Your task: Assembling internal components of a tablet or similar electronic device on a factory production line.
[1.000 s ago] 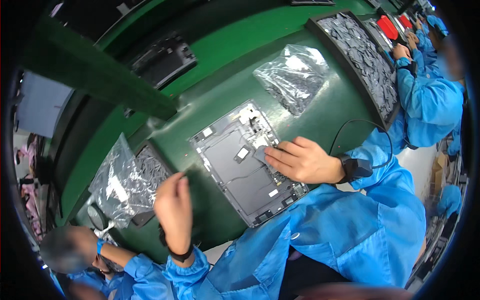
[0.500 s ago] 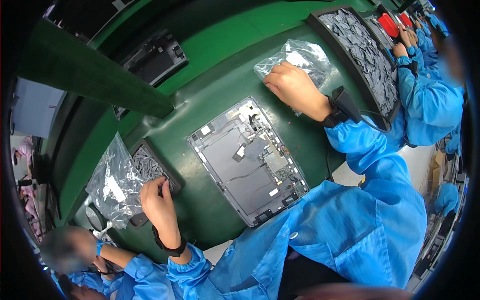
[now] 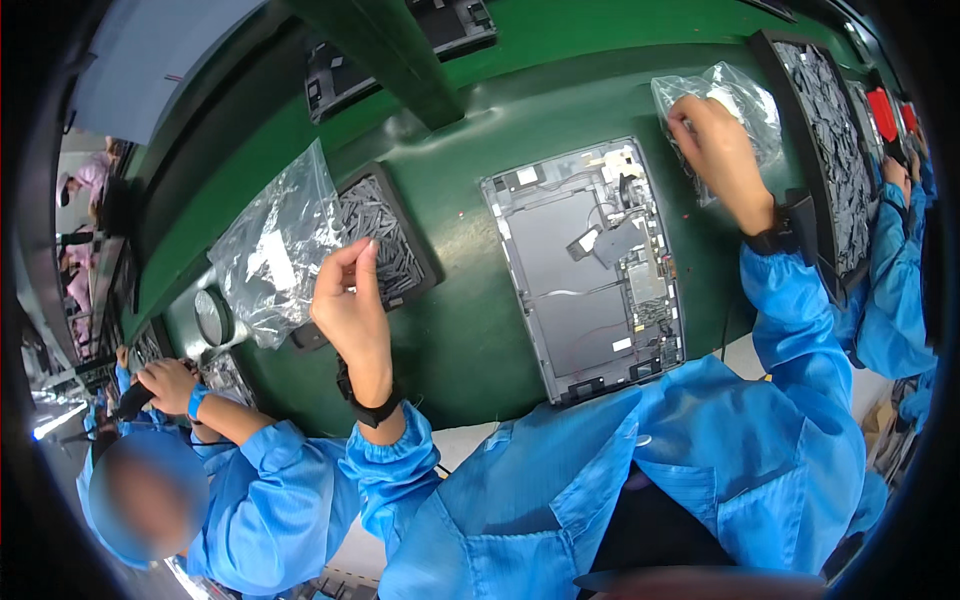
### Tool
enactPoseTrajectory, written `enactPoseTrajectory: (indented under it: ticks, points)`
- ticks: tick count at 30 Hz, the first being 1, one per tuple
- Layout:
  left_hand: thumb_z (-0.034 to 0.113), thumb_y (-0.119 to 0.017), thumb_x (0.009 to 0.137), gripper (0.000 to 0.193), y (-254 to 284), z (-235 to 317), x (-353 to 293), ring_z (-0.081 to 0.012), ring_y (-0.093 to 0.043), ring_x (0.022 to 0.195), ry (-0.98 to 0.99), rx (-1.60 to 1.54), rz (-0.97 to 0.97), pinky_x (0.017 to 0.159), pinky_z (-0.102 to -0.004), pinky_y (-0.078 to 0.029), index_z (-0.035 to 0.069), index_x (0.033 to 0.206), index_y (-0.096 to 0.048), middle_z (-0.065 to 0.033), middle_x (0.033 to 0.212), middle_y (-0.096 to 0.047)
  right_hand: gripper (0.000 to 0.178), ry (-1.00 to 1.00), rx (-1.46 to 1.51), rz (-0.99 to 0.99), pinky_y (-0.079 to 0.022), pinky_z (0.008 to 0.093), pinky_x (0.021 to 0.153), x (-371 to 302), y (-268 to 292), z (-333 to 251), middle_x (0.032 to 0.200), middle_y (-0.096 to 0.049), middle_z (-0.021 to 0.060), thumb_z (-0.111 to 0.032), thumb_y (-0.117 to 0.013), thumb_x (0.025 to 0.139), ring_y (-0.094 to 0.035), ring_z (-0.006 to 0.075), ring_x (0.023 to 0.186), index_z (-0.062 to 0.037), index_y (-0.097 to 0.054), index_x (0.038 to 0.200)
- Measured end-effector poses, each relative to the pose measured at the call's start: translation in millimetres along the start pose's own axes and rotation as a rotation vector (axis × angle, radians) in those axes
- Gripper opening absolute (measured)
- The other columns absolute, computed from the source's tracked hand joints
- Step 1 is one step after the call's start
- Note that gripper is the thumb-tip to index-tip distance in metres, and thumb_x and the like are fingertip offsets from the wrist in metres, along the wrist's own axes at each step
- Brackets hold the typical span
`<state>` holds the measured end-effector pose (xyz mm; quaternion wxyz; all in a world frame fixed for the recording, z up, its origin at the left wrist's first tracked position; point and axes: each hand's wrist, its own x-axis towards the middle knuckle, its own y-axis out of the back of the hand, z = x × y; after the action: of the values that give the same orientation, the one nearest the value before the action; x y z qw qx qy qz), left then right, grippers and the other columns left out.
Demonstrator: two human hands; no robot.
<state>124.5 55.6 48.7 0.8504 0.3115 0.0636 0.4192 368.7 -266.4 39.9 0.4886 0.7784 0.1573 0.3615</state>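
Observation:
My left hand [image 3: 352,310] is raised by a dark tray of small grey strips [image 3: 385,225], thumb and forefinger pinched together. Whatever may be between those fingertips is too small to make out. A clear plastic bag [image 3: 275,255] lies against the tray, beside that hand. At the right, my right hand [image 3: 718,150] is over another clear plastic bag [image 3: 750,110] with its fingers curled inward; its fingertips are partly hidden. Between the hands an open laptop casing [image 3: 575,270] lies flat on the green table, its circuit board, cables and a loose dark grey flap exposed.
A long dark tray [image 3: 825,150] heaped with grey pieces stands at the far right. A green post [image 3: 385,60] rises behind the casing, with another casing [image 3: 335,80] beyond it. A round dark-lidded container [image 3: 212,318] stands at left. Co-workers in blue sit on both sides.
The view has swung left, so the table and its things appear farther right and higher. Both hands stay beside the same tray and bag, with the left fingers more plainly pinched.

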Motion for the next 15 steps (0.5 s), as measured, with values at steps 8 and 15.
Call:
enactPoseTrajectory:
  ticks: [8,15]
  points:
    - [0.005,-0.054,0.095,0.019,-40.6,44.1,-45.5,-0.0142,-0.063,0.071,0.188,-0.652,-0.577,0.06,-0.0263,-0.054,-0.005,0.11,-0.062,-0.0093,0.085,-0.063,0.015,-0.412,0.854,-0.086,-0.051,0.0237,0.065,-5.1,-12.1,-32.8,0.085,-0.07,0.0064,-0.011,-0.067,0.086,-0.063,0.0096,0.071,-0.0002,-0.068,0.097]
    - [0.001,-0.055,0.094,0.025,-65.8,48.0,-53.7,-0.0123,-0.062,0.073,0.13,-0.55,-0.706,0.066,-0.0249,-0.053,-0.006,0.117,-0.059,-0.0082,0.091,-0.062,0.007,-0.192,0.723,-0.214,-0.048,0.0279,0.066,6.7,-13.8,-30.2,0.085,-0.061,0.0063,-0.011,-0.068,0.082,-0.058,0.0157,0.077,-0.0046,-0.07,0.087]
